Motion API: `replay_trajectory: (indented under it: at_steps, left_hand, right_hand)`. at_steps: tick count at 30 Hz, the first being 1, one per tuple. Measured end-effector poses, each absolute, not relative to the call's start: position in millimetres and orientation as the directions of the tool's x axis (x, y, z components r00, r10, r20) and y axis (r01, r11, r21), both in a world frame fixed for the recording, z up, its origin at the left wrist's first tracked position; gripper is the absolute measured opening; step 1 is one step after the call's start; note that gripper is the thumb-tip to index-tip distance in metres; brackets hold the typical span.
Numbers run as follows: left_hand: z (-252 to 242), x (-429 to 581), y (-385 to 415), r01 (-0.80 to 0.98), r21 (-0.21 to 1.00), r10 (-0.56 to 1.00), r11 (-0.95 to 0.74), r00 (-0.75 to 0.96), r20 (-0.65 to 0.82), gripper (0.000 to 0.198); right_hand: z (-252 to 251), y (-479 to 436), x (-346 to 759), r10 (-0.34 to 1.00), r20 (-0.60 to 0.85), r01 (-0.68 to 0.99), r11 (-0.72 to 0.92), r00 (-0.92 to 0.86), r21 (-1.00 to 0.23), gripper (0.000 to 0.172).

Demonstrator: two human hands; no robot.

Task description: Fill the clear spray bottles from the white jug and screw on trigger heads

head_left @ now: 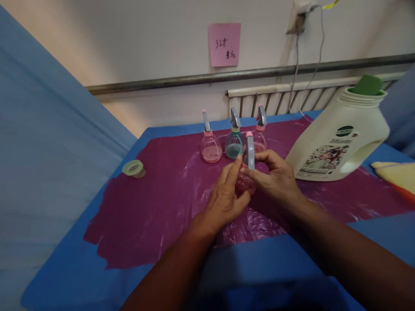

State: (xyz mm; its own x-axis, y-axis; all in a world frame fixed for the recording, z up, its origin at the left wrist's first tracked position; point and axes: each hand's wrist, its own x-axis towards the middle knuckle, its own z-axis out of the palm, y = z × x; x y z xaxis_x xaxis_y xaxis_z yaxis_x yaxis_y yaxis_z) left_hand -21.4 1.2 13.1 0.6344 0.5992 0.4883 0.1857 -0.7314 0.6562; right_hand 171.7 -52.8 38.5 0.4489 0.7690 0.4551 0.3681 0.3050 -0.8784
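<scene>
A small pink spray bottle [245, 185] stands on the purple plastic sheet [155, 190] between my hands, its grey trigger head pointing up. My left hand [226, 190] is wrapped around the bottle's body from the left. At its neck, just under the trigger head, my right hand [277, 175] grips with thumb and fingers. Close behind stand a pink-collared spray bottle [211, 151] on the left, a teal spray bottle [234, 144] in the middle and another pink one [260, 140], partly hidden by my right hand. All of them hold some liquid.
A large cream detergent jug [340, 134] with a green piece in its mouth stands at the right. A pale green cap [134, 168] lies at the left. A yellow cloth [394, 172] is at the far right. Behind the blue table [181, 285] are a rail and a radiator [279, 101].
</scene>
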Motion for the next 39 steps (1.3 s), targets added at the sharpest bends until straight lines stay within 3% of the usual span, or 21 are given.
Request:
replay_trajectory:
  at_steps: [11, 17, 21, 33, 39]
  left_hand:
    - [22.1, -24.5, -0.4, 0.221, 0.69, 0.636, -0.689, 0.641, 0.43, 0.103]
    - [21.7, -24.9, 1.5, 0.149, 0.687, 0.593, -0.711, 0.652, 0.472, 0.108]
    - [20.9, -23.9, 0.6, 0.152, 0.674, 0.586, -0.723, 0.653, 0.48, 0.109]
    - [22.4, -22.3, -4.2, 0.244, 0.697, 0.654, -0.674, 0.637, 0.409, 0.108]
    - [24.6, -22.6, -6.5, 0.247, 0.687, 0.65, -0.683, 0.633, 0.419, 0.108]
  right_hand:
    - [36.5, -51.4, 176.2, 0.78, 0.508, 0.355, 0.388, 0.365, -0.85, 0.031]
    - [36.0, -57.6, 177.3, 0.803, 0.551, 0.209, 0.512, 0.228, -0.833, 0.062]
    - [35.3, -58.0, 177.3, 0.833, 0.519, 0.221, 0.479, 0.19, -0.849, 0.063]
    - [33.4, -50.5, 175.2, 0.8, 0.533, 0.28, 0.463, 0.276, -0.841, 0.052]
    - [35.1, -47.1, 166.1, 0.779, 0.509, 0.259, 0.441, 0.366, -0.86, 0.058]
